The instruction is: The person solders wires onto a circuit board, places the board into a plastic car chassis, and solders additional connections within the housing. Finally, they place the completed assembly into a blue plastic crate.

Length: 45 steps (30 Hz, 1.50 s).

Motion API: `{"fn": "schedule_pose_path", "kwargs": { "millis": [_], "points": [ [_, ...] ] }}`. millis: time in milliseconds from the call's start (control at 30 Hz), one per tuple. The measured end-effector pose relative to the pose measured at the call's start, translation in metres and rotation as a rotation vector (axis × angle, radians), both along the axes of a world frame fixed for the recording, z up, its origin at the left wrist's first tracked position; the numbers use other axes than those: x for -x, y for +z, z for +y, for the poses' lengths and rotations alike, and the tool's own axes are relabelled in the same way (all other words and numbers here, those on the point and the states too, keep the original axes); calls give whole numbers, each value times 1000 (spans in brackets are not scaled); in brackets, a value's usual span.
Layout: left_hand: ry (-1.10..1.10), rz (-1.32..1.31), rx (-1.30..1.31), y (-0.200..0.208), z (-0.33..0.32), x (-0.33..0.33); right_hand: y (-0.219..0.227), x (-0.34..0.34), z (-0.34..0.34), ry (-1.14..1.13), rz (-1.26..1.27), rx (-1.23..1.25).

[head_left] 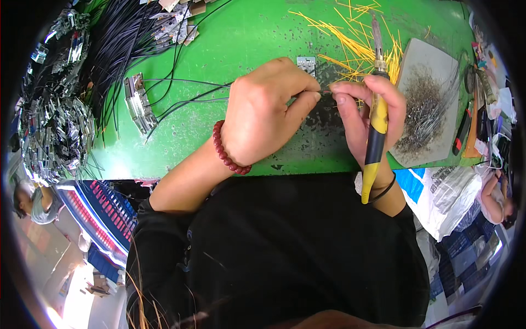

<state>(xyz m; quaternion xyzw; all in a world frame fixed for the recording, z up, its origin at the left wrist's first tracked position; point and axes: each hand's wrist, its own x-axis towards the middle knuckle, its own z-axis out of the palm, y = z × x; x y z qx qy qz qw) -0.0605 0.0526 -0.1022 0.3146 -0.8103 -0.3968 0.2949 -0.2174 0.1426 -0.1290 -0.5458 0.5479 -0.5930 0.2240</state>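
My left hand (260, 109) is closed in a pinch on the end of thin black wire (205, 100), just left of my right fingertips. The wire runs left to a silvery metal housing (139, 104) on the green table. My right hand (354, 118) grips a soldering iron (376, 123) with a yellow and black handle, its tip pointing away from me. Its thumb and forefinger also pinch close to the left fingertips, on something too fine to make out. A small metal plate (307, 64) lies just beyond my hands.
Loose yellow wires (342, 38) lie at the back. A grey slab (412, 59) with dark residue and wire clippings is on the right, hand tools (472, 131) beyond it. Black wires (123, 41) and metal parts (55, 134) crowd the left. Other people are at both sides.
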Motion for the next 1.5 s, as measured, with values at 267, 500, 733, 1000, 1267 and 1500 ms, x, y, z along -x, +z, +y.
{"fn": "schedule_pose_path", "kwargs": {
  "millis": [267,500,733,1000,1267,1500],
  "points": [
    [1,8,5,-3,5,4,4,3,-2,16,-138,-12],
    [32,-136,260,-12,-5,14,24,65,64,-209,-191,-203],
    [-3,-164,311,-25,-3,18,22,145,150,-650,-317,129],
    [-2,-175,223,-25,1,20,13,141,163,-714,-269,0],
    [15,-177,246,-25,2,21,0,157,144,-722,-305,-9],
    [67,-191,130,-22,2,23,-1,176,118,-751,-213,-63]
  ]
}}
